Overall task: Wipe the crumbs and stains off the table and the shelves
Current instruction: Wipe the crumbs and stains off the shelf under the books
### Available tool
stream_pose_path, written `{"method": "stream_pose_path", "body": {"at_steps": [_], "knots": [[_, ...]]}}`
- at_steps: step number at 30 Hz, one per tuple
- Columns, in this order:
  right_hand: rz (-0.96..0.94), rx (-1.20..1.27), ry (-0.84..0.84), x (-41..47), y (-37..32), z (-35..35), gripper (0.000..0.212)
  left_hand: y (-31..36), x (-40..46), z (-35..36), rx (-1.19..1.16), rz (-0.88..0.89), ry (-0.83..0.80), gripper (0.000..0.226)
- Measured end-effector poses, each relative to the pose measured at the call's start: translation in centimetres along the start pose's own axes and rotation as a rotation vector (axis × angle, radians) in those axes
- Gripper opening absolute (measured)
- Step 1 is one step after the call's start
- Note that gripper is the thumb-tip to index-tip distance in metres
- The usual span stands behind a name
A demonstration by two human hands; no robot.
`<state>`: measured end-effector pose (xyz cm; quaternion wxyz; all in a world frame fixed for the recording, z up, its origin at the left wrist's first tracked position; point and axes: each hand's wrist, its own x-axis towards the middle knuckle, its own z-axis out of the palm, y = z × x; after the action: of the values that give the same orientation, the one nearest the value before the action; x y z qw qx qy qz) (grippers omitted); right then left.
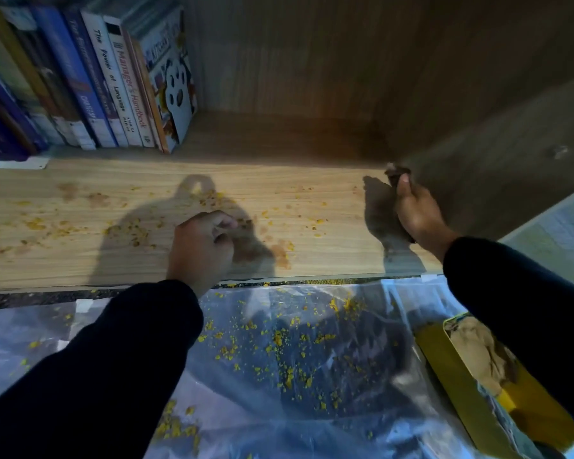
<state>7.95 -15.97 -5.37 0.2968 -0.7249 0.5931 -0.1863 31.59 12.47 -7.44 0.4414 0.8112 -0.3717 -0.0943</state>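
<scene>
Brown cloth (397, 172) in right hand's (418, 213) curled grip

Upright books (90, 84); yellow box (471, 382)

Dim overall; a warm band of light crosses the shelf (279, 200) mid-frame. Light comes from behind, casting dark shadows there. Upper right is murky, edges bend, and the plastic sheet (279, 376) below glares faintly.

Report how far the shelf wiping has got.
Done: yellow crumbs already lie on the plastic sheet below. In hand: the right hand holds a dark cloth at the shelf's right end. Left: crumbs and brown stains around the left hand.
</scene>
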Motion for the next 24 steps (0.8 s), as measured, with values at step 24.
{"method": "stream_pose_path", "body": {"at_steps": [24], "knots": [[-0.878, -0.432, -0.675, -10.6, -2.3, 10.4, 0.093, -2.4, 1.1, -0.7, 0.149, 0.03, -0.09, 0.023]]}}
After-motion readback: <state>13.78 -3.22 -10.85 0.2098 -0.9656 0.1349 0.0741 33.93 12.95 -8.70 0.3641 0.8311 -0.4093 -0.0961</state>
